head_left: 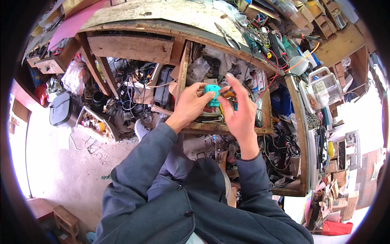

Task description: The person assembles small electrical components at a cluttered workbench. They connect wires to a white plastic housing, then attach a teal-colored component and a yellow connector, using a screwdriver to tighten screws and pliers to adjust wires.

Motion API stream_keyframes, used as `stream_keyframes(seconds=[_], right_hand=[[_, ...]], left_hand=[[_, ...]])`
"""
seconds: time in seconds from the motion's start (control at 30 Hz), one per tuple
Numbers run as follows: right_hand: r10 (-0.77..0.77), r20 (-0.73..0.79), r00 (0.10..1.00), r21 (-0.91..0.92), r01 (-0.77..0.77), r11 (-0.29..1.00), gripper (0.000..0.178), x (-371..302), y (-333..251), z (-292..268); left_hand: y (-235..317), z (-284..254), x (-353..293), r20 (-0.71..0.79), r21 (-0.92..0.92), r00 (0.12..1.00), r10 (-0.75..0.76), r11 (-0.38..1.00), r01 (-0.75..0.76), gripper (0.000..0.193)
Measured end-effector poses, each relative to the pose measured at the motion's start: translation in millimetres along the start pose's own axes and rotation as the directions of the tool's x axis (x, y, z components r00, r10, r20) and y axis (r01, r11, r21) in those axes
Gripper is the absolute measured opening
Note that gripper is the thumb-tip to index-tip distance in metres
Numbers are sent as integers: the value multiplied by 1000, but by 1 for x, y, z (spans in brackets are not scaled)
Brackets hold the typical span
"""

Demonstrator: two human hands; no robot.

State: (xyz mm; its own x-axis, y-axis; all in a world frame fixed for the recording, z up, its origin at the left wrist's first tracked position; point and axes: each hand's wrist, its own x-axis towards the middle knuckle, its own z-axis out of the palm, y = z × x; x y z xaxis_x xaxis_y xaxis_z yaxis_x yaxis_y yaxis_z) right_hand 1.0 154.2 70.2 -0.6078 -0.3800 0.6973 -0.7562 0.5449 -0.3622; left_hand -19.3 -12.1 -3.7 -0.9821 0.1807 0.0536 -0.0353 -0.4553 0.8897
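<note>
My left hand (191,103) is closed on a small turquoise plastic part (211,90), pinched between thumb and fingers above an open wooden drawer (221,128). Close to the right side of this part is my right hand (240,112). Its index finger points up and away, slightly blurred, and its thumb is apart from it, near the part. Whether the thumb touches the part I cannot tell. An orange and dark object (229,94) shows between those fingers, partly hidden. Pieces of tools and a clear plastic bag (198,70) lie in the drawer below.
Pliers (227,36) lie on the worn workbench (170,11) ahead. Tangled wires and a clear plastic container (325,87) are at the right. Below the bench at left stand a dark bin (63,110) and a box of scraps (97,124). A small wooden stool (67,221) stands lower left.
</note>
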Motion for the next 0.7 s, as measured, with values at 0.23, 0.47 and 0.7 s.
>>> stream_keyframes(seconds=[0.23,0.47,0.7], right_hand=[[88,-112,990,84,-79,993,59,-5,1,11],[126,-94,988,250,-99,963,59,-6,-2,13],[138,-52,989,237,-122,964,56,-6,-1,13]], left_hand=[[-2,1,0,-54,87,998,11,996,-6,41],[-1,3,0,-87,125,996,36,992,-25,42],[2,4,-3,-61,-16,998,8,1000,-9,42]])
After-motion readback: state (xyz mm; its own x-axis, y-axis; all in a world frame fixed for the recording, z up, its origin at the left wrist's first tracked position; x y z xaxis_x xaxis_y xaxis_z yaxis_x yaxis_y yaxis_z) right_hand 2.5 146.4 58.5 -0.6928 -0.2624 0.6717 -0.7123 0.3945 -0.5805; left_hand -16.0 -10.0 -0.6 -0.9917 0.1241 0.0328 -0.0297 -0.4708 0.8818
